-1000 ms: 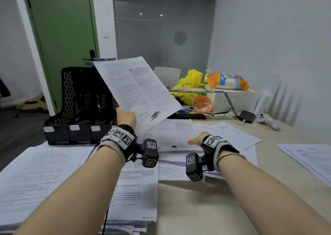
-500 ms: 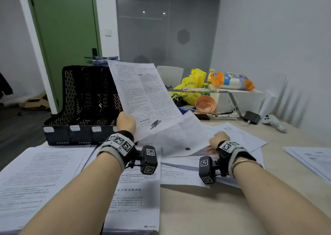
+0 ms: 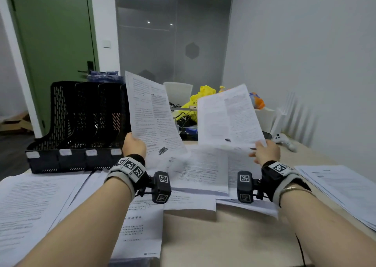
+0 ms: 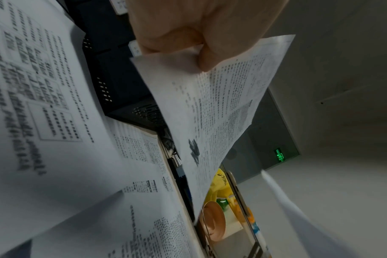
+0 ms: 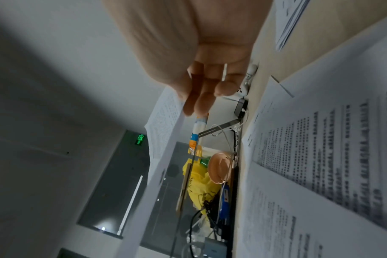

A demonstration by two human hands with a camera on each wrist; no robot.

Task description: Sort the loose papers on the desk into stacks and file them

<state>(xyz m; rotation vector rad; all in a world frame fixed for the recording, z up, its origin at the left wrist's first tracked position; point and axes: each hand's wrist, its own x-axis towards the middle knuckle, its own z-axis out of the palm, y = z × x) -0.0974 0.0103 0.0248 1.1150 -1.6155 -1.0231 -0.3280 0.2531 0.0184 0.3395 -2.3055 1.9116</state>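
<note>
Papers: two loose printed sheets are raised off the desk; many more lie flat across the lower half of the head view.
Left sheet (image 3: 151, 116): centre of frame, near upright, in front of the black file rack (image 3: 81, 122).
Right sheet (image 3: 228, 116): right of centre, tilted back, its lower edge blurred.
Left hand (image 3: 134, 146): thumb and curled fingers pinch the left sheet at its lower left corner; the wrist view confirms this.
Right hand (image 3: 265, 151): fingers lie fairly straight against the right sheet's lower right edge; the thumb is hidden, so whether it pinches I cannot tell.
Handling (judgement): single sheets are light, limp and easily creased; hold them by a corner or bottom edge, and support them when sliding them into a slot.
Count: two sheets in hand; rack shows four labelled slots; desk (image 3: 203, 236) carries a spread at lower left (image 3: 30, 205), a pile at lower right (image 3: 337, 187) and overlapping centre sheets (image 3: 195, 173), whose number is not countable.
Step (judgement): comparing the two before stacking.
</note>
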